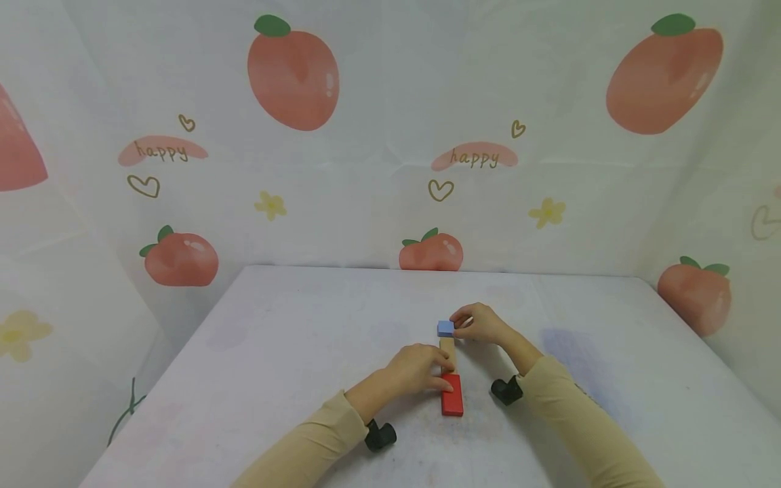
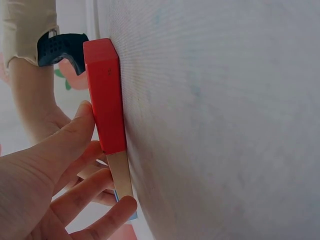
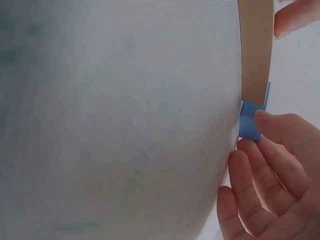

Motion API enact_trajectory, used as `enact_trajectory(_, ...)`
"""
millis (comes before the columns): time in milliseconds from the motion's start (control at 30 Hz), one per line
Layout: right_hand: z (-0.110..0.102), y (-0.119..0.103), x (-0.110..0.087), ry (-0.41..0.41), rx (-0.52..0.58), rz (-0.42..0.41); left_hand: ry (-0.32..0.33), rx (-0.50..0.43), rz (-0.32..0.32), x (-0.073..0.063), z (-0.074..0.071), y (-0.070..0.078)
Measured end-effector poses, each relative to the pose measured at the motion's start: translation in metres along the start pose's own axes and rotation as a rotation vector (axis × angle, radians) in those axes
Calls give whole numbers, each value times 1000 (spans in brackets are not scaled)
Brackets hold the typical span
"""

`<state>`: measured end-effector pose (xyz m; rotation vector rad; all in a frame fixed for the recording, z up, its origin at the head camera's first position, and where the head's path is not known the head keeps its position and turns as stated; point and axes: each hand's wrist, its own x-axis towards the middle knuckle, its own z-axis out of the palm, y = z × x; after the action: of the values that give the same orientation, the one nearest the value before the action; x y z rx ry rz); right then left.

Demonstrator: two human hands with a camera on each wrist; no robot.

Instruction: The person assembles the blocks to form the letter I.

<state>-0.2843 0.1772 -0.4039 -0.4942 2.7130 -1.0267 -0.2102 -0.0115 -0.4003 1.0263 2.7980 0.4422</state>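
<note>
Three blocks lie end to end in a line on the table: a red block (image 1: 452, 401) nearest, a plain wooden block (image 1: 447, 347) in the middle and a blue block (image 1: 445, 329) at the far end. My left hand (image 1: 416, 368) reaches over the line from the left. Its thumb rests against the red block (image 2: 105, 105), and a fingertip touches the wooden block (image 2: 119, 172). At the far end my right hand (image 1: 485, 324) pinches the blue block (image 3: 248, 127) between thumb and fingertips. The wooden block (image 3: 256, 50) meets the blue one.
A white cloth covers the table (image 1: 317, 318), with a faint bluish patch on the right. Behind it hangs a pale curtain (image 1: 366, 135) printed with peaches, hearts and flowers. Dark wrist devices (image 1: 381, 437) sit under both sleeves. A green cord (image 1: 131, 407) hangs by the left edge.
</note>
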Motion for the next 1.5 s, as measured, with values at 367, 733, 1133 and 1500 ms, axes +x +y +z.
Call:
enact_trajectory(367, 0, -1, -2, -3, 2, -28, -3, 6, -1, 0, 0, -1)
enact_trajectory(733, -1, 2, -4, 13, 14, -4, 15, 23, 41, 1, 0, -1)
enact_trajectory(1133, -12, 5, -16, 45, -12, -9, 13, 65, 67, 3, -3, -1)
enact_trajectory(1500, -19, 8, -27, 59, -15, -27, 7, 99, 73, 3, -5, 0)
